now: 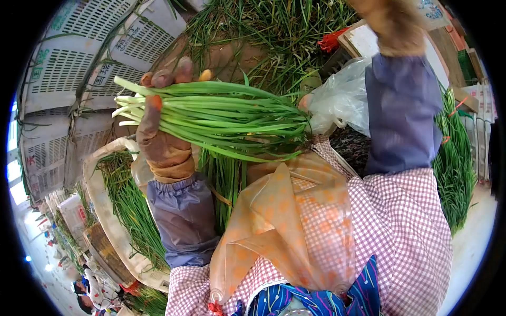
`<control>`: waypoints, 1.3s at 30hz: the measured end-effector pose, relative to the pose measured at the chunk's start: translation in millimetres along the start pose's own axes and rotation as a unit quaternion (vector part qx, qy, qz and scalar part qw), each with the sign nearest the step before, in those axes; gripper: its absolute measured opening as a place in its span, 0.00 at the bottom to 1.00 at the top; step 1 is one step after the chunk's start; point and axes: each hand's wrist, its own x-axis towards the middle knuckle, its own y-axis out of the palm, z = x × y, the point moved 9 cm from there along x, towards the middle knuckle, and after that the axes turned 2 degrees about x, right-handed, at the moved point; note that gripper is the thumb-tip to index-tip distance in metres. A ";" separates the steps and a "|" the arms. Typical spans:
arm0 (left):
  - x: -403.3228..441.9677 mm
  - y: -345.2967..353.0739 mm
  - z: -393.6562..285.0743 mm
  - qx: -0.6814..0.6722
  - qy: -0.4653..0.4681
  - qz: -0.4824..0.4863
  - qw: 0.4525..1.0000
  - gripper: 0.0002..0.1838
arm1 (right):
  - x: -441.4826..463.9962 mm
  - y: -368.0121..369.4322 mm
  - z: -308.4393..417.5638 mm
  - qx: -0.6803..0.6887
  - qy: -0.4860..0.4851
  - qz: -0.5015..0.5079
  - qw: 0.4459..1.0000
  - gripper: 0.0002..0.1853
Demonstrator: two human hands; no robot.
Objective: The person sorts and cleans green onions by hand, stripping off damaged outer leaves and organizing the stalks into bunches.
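Note:
My left hand (163, 137), in a stained brownish glove, is wrapped round a bunch of garlic chives (232, 110). The pale cut ends point left and the green leaves spread to the right. My right hand (392, 23), also gloved, is raised at the upper right. It is smeared by motion and its fingers run out of view, so whether it holds anything is hidden. Below it, a clear plastic bag (342, 97) lies to the right of the leaf tips. More chives (221, 181) hang below the held bunch, beside my left sleeve.
White slatted crates (79, 63) stand along the left. A pale tub (100, 195) of chives sits at lower left. Loose leaves (279, 42) cover the ground ahead. Red ties (332, 40) lie by a white-topped board (363, 39). Stacked chives (453, 168) are on the right. A person (92, 289) appears at lower left.

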 end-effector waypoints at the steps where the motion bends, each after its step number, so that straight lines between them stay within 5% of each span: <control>1: -0.7 -2.3 -2.6 0.000 -0.002 0.005 1.000 0.17 | -5.8 -0.2 -4.0 -0.267 0.055 0.020 0.962 0.24; 2: -2.1 -8.0 -8.0 -0.004 0.010 -0.010 1.000 0.17 | -16.2 -2.4 -15.2 -0.469 0.106 0.025 0.876 0.24; 3: -2.5 -11.6 -13.0 -0.008 0.022 -0.027 0.999 0.17 | -26.6 -12.1 -32.3 -0.569 0.223 -0.074 0.788 0.17; 5: -1.3 -10.8 -17.5 0.000 0.040 -0.031 0.999 0.14 | -56.3 -20.0 -40.1 -0.692 0.426 -0.254 0.524 0.06; 7: -2.6 -13.1 -19.1 -0.024 0.035 -0.047 0.998 0.11 | -67.6 -9.3 -43.8 -0.399 0.352 -0.536 0.656 0.07; 9: -0.5 -9.3 -16.7 -0.031 0.022 -0.032 0.999 0.09 | -33.2 31.9 -58.5 -0.298 0.331 -0.484 0.753 0.06; 11: -1.3 -10.1 -23.6 0.017 0.055 -0.017 0.998 0.09 | -13.8 65.4 -65.0 -0.394 0.264 -0.369 0.799 0.07; 17: -0.7 -5.4 -21.9 0.011 0.042 -0.017 0.999 0.10 | -10.9 103.7 -105.3 -0.527 0.383 -0.210 0.729 0.10; 25: -7.8 -17.6 -23.0 0.039 0.036 -0.079 0.995 0.11 | -4.5 97.8 -139.3 -0.597 0.382 -0.130 0.693 0.08; 32: -10.8 -30.7 -23.3 0.074 0.015 -0.132 0.988 0.08 | -17.9 66.2 -116.0 -0.737 0.415 -0.030 0.533 0.04; 36: -12.8 -44.1 -42.5 0.062 0.042 -0.143 0.987 0.08 | -43.4 23.6 -48.9 -0.607 0.385 -0.262 0.644 0.11; 38: -11.9 -45.0 -43.2 0.057 0.041 -0.145 0.987 0.06 | -54.3 -31.3 -32.4 -0.496 0.593 -0.192 0.605 0.09; 39: -10.6 -46.2 -41.5 0.057 0.037 -0.142 0.988 0.06 | -85.1 -54.7 -28.2 -0.403 0.780 -0.008 0.479 0.09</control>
